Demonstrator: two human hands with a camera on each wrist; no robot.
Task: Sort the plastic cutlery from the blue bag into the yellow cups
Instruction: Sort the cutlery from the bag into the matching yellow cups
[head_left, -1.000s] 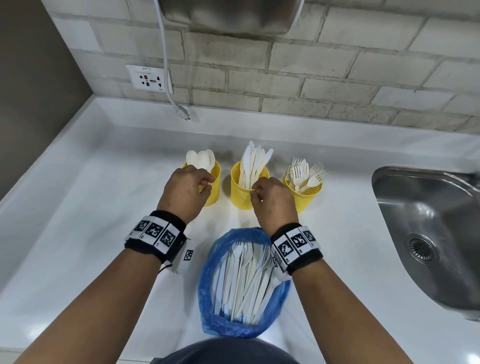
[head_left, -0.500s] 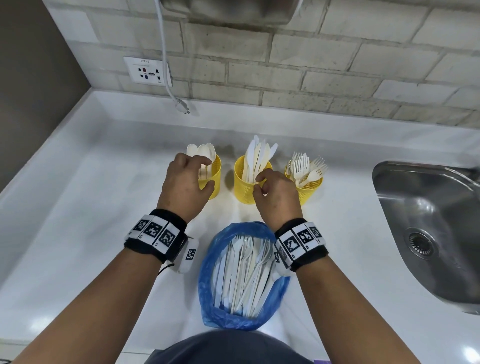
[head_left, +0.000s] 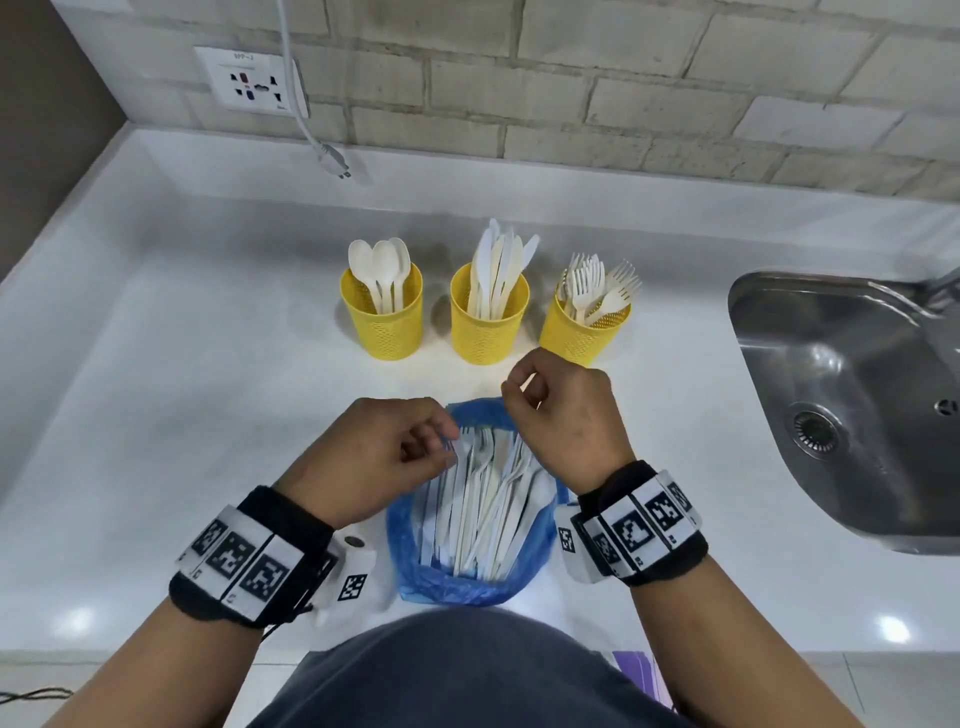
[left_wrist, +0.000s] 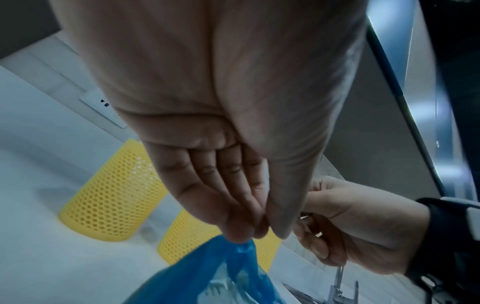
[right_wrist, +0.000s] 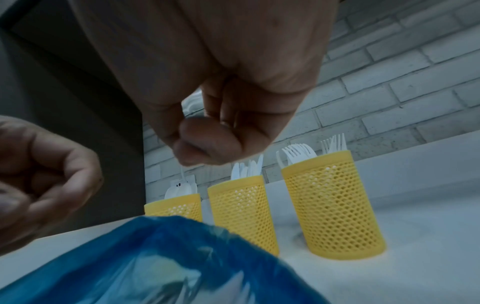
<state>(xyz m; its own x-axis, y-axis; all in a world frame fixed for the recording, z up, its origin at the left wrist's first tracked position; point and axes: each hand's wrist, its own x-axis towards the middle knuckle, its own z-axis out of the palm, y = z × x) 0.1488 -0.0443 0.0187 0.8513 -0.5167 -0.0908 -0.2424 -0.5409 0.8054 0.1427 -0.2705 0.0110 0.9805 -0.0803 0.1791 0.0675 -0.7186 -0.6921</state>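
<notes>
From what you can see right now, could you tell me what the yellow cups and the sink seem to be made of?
The yellow cups look like matte moulded plastic: their walls are an even honeycomb of small holes in one flat colour. The sink looks like brushed stainless steel, grey with soft streaked reflections and a metal drain.

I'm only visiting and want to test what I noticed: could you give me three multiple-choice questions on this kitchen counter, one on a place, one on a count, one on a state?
1. Where is the sink?
A. right of the cups
B. left of the cups
C. behind the blue bag

2. How many yellow cups stand there?
A. two
B. three
C. five

3. The blue bag is:
A. tied shut
B. empty
C. open, with cutlery inside

Answers:
A, the steel basin lies at the counter's right end.
B, spoons, knives and forks each have one.
C, white handles show in its mouth.
</notes>
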